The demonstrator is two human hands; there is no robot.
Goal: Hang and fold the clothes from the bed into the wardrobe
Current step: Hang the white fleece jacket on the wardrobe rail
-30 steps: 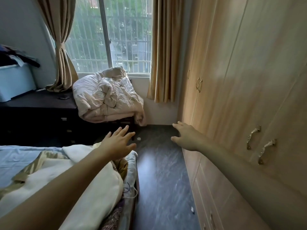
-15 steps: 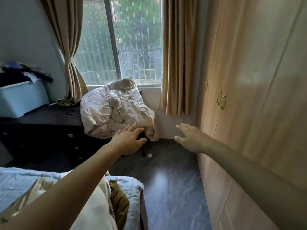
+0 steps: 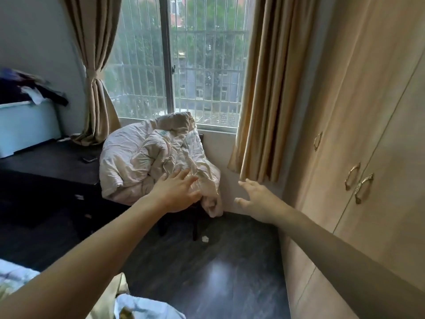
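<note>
While both hands' fingers spread, grasping nothing, bed clothes [image 3: 128, 305] lie low-left, wardrobe [image 3: 372, 143] right.

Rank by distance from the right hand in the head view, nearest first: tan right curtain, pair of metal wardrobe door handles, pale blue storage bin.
From the right hand:
1. Tan right curtain, its hem just above the fingers.
2. Pair of metal wardrobe door handles, off to the right on the wooden doors.
3. Pale blue storage bin, far left on the dark dresser.
</note>
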